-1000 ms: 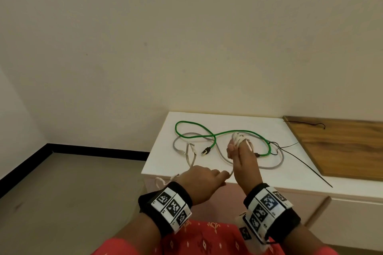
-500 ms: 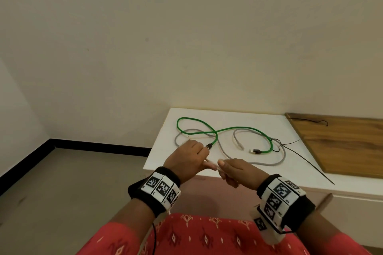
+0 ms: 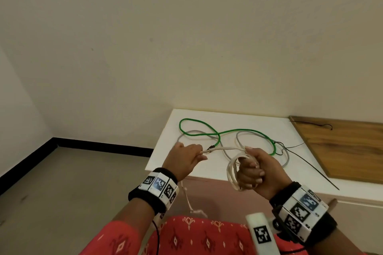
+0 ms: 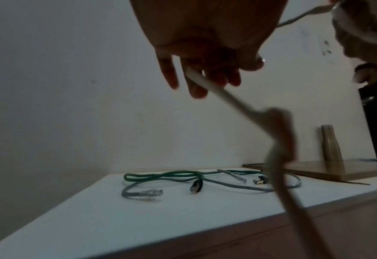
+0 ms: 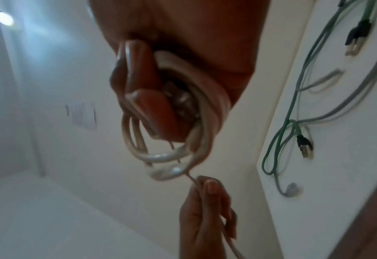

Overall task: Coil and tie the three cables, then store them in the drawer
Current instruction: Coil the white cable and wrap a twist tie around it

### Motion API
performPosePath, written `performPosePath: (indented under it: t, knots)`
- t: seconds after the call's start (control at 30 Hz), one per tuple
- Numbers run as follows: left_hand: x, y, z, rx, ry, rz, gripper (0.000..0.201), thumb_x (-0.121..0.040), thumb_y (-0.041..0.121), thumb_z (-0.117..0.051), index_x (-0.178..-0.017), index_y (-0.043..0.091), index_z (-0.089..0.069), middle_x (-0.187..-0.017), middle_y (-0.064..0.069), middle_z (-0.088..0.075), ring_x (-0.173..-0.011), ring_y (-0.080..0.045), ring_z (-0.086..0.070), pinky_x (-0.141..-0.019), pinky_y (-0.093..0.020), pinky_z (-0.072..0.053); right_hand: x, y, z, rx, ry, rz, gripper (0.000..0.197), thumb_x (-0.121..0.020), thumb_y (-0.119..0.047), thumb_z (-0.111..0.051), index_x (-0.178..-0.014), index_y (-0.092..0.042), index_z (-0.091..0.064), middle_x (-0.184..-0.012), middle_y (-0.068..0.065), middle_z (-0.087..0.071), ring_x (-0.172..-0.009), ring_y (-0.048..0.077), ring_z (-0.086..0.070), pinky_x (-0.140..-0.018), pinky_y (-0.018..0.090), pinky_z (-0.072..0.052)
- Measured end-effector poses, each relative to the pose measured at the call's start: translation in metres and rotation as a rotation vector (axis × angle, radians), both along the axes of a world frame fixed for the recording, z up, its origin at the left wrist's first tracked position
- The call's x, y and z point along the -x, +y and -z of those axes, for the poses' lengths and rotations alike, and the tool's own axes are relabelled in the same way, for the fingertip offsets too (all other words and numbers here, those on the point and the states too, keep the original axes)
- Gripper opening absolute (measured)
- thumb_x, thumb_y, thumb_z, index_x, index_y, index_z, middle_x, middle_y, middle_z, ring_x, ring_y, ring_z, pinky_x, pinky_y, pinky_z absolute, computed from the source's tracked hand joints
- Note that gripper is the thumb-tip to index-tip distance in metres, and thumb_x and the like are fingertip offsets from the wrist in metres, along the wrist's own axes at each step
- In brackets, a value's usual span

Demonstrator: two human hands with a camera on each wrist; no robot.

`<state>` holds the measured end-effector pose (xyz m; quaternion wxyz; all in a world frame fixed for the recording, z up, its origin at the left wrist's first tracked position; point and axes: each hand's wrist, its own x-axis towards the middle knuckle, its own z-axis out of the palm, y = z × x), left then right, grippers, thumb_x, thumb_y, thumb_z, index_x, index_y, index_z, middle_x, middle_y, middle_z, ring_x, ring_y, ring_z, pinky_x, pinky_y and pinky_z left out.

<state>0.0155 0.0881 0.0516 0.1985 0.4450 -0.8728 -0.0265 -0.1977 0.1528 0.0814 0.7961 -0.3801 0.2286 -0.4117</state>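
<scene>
We see the right hand (image 3: 256, 170) raised as a fist in front of the white cabinet top (image 3: 209, 166), fingers curled through several loops of the white cable (image 3: 232, 174); the coil hangs upright on the fist's left side. The left hand (image 3: 184, 160) pinches the free strand, which runs roughly level between the hands. The green cable (image 3: 199, 133) and grey cable (image 3: 287, 156) lie uncoiled on the top

Smooth glossy white cable (image 3: 233, 172), braided-looking green cable (image 3: 209, 133), matt white cabinet top (image 3: 228, 116), grained wooden board (image 3: 342, 147).
</scene>
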Motion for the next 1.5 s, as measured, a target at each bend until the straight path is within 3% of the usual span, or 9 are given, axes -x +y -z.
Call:
performPosePath:
  t: [0.1,0.23,0.43,0.57,0.7,0.97,1.07,1.3,1.5]
  knots:
    - [-0.002,0.005,0.013,-0.207,0.177,0.043,0.044,-0.087,0.061,-0.025,-0.069,0.023,-0.037,-0.056,0.01,-0.038,-0.06,-0.017,-0.043,-0.055,-0.024,-0.03,0.006,-0.004,-0.003,0.047,-0.327,0.004,0.045,-0.092,-0.031,-0.028,-0.072,-0.004,-0.059,-0.05,0.002,-0.036,-0.05,0.018,-0.034,-0.063,0.031,-0.046]
    - [-0.04,-0.005,0.05,-0.292,0.254,-0.125,0.043,-0.072,0.066,-0.014,-0.055,0.029,-0.03,-0.052,0.008,-0.04,-0.058,-0.023,-0.05,-0.054,-0.028,-0.027,0.045,-0.005,-0.024,0.15,-0.489,0.228,0.054,-0.093,-0.03,-0.011,-0.088,-0.001,-0.057,-0.067,0.014,-0.055,-0.066,0.023,-0.045,-0.081,0.031,-0.039]
    - [-0.02,-0.007,0.027,-0.329,0.349,-0.051,0.028,-0.085,0.049,-0.048,-0.063,0.031,-0.043,-0.064,0.009,-0.053,-0.066,-0.012,-0.051,-0.063,-0.023,-0.038,0.051,-0.014,-0.04,0.053,-0.327,0.403,0.039,-0.086,-0.027,-0.031,-0.059,-0.013,-0.055,-0.041,0.0,-0.049,-0.04,0.013,-0.04,-0.052,0.025,-0.046]
    - [0.023,0.0,-0.007,-0.356,0.539,0.129,0.022,-0.086,0.029,-0.06,-0.104,0.015,-0.058,-0.104,0.002,-0.062,-0.1,-0.008,-0.056,-0.075,-0.006,-0.04,0.021,-0.006,-0.035,-0.008,-0.219,0.529,0.033,-0.078,-0.028,-0.04,-0.046,-0.019,-0.045,-0.029,-0.007,-0.03,-0.029,0.007,-0.03,-0.037,0.02,-0.038]
    - [0.058,0.012,-0.016,-0.569,0.554,0.283,0.047,-0.082,0.028,-0.064,-0.124,0.015,-0.046,-0.125,0.003,-0.056,-0.119,-0.008,-0.049,-0.094,-0.021,-0.041,0.006,-0.004,-0.035,-0.049,-0.215,0.487,0.026,-0.07,-0.026,-0.049,-0.047,-0.018,-0.044,-0.037,-0.007,-0.014,-0.036,0.009,-0.016,-0.037,0.021,-0.039]
    - [0.064,0.022,-0.008,-0.815,1.033,0.265,0.019,-0.093,0.0,-0.035,-0.085,0.01,-0.049,-0.058,0.003,-0.056,-0.057,-0.011,-0.06,-0.067,-0.022,-0.051,0.011,-0.01,-0.019,0.008,-0.394,0.171,0.048,-0.095,-0.029,-0.019,-0.079,-0.006,-0.058,-0.055,0.001,-0.038,-0.055,0.015,-0.034,-0.07,0.03,-0.044]
    - [0.054,0.02,-0.007,-0.713,0.973,0.117,0.021,-0.097,0.009,-0.035,-0.083,0.02,-0.047,-0.051,0.006,-0.039,-0.038,-0.004,-0.036,-0.04,-0.016,-0.034,0.015,-0.011,-0.01,0.048,-0.348,0.282,0.05,-0.098,-0.031,-0.018,-0.086,-0.004,-0.058,-0.06,0.005,-0.046,-0.061,0.018,-0.041,-0.077,0.031,-0.042]
    - [0.045,0.022,0.006,-0.35,0.578,0.136,0.02,-0.088,0.033,-0.041,-0.092,0.015,-0.051,-0.05,0.007,-0.038,-0.046,-0.008,-0.036,-0.052,-0.028,-0.031,0.002,-0.019,-0.013,0.143,-0.447,0.569,0.024,-0.082,-0.035,-0.055,-0.073,-0.014,-0.061,-0.059,-0.002,-0.055,-0.057,0.013,-0.055,-0.071,0.024,-0.054]
    - [0.044,0.033,0.008,-0.417,0.527,0.135,0.011,-0.095,0.018,-0.042,-0.084,0.019,-0.044,-0.051,0.005,-0.044,-0.043,-0.012,-0.052,-0.054,-0.034,-0.047,-0.016,-0.022,-0.02,0.306,-0.068,0.889,0.03,-0.092,-0.038,-0.03,-0.078,-0.017,-0.046,-0.054,-0.01,-0.047,-0.055,0.008,-0.047,-0.067,0.024,-0.037]
